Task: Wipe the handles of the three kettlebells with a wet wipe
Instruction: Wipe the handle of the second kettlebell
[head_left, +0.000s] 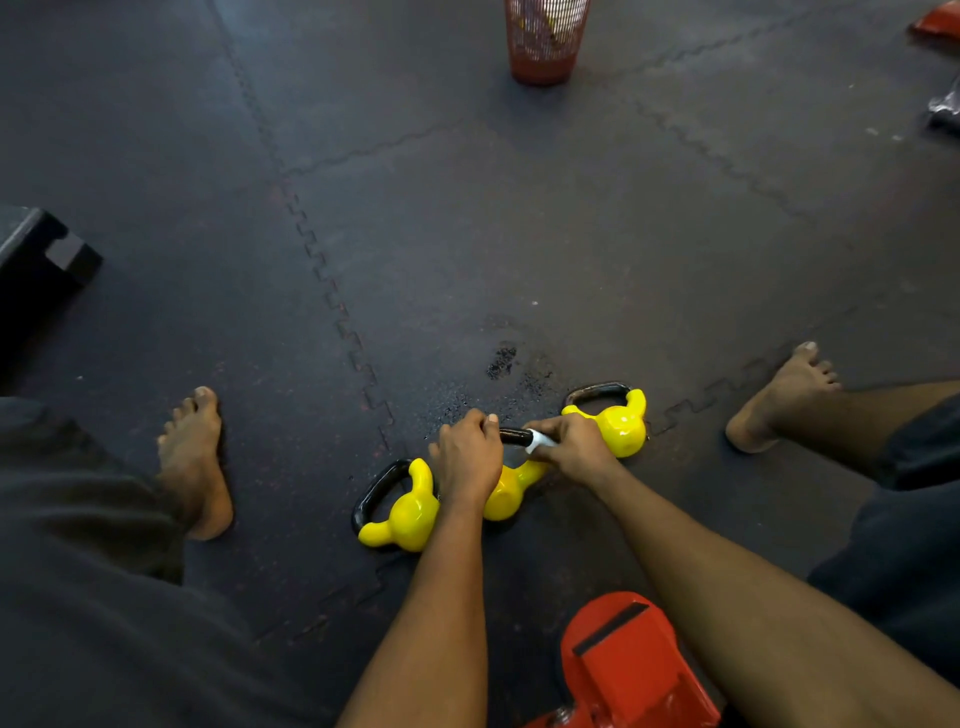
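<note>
Head view: three yellow kettlebells lie in a row on the floor (519, 234) between your bare feet, with the left kettlebell (402, 514) and the right kettlebell (621, 423) flanking your hands. Your left grip (467, 452) is clenched round the black handle (513, 436) of the middle kettlebell (506, 493). Your right grip (571, 447) grasps the white wet wipe (541, 440) against that same handle, just beside your left.

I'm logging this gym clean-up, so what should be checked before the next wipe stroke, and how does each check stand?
1. The wet wipe sits on the middle kettlebell's handle: ok.
2. The right hand pinches the wipe: ok.
3. The left hand grips that handle: ok.
4. The left kettlebell and right kettlebell lie close by: ok.
5. Their handles already wiped: cannot tell.
</note>
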